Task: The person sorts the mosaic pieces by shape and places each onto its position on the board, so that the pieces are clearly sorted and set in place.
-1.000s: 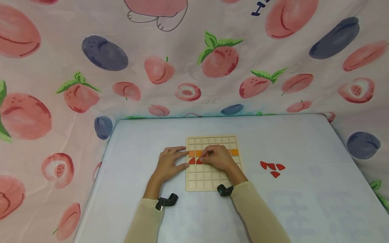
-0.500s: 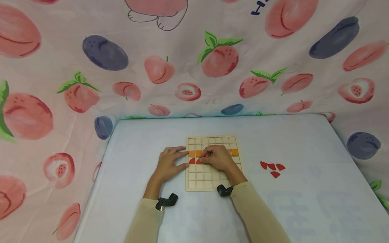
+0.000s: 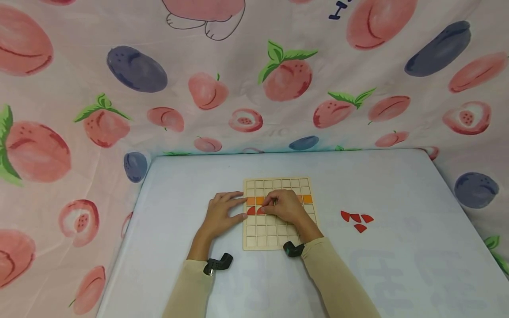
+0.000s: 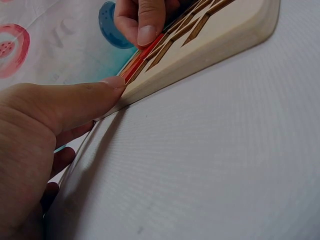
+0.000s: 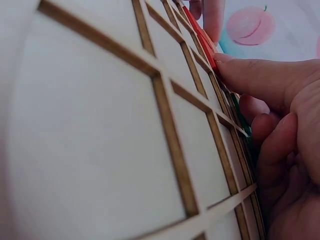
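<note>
A wooden grid board lies on the table. My left hand rests at its left edge, fingers extended, the thumb tip touching the rim in the left wrist view. Over the board's middle, my right hand pinches a red quarter-circle piece at the second cell of a row. Another red quarter-circle piece sits in the cell to its left. Orange squares fill cells in the row above, partly hidden by the right hand. Something green shows beneath the right fingers in the right wrist view.
Several loose red quarter-circle pieces lie on the white table right of the board. A fruit-printed cloth hangs behind and at the left. Black wrist cameras sit on both sleeves.
</note>
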A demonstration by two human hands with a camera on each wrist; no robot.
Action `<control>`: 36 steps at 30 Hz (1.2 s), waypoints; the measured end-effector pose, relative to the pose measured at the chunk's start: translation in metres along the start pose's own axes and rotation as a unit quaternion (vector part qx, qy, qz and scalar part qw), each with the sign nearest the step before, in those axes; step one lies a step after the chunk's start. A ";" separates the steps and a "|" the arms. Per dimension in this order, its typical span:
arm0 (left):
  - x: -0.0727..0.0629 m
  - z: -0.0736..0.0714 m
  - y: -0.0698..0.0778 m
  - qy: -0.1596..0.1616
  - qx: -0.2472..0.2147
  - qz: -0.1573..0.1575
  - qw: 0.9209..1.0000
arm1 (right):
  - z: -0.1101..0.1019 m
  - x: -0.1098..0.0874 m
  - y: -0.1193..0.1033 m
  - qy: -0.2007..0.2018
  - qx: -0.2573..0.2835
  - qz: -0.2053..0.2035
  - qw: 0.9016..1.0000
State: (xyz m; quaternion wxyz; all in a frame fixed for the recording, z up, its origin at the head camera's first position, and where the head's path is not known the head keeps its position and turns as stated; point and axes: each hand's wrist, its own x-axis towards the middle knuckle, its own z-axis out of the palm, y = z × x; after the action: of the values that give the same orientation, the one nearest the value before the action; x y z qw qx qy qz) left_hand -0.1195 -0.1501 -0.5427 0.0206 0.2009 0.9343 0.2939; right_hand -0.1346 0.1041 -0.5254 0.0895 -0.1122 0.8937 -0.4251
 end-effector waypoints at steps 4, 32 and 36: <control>0.000 0.000 0.000 0.001 -0.001 -0.001 1.000 | 0.000 0.000 -0.002 0.000 -0.003 0.004 1.000; 0.000 0.002 0.000 0.005 -0.010 0.002 1.000 | -0.013 -0.006 0.004 -0.054 0.012 -0.012 0.998; 0.000 0.001 0.000 0.000 -0.003 -0.007 1.000 | -0.022 -0.011 0.008 -0.075 0.042 -0.005 0.996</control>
State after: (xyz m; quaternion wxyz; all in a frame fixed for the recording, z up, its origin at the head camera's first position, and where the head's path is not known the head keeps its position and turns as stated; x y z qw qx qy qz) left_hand -0.1194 -0.1497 -0.5437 0.0227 0.1945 0.9347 0.2965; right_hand -0.1312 0.1284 -0.5169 0.1584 -0.1442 0.8655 -0.4527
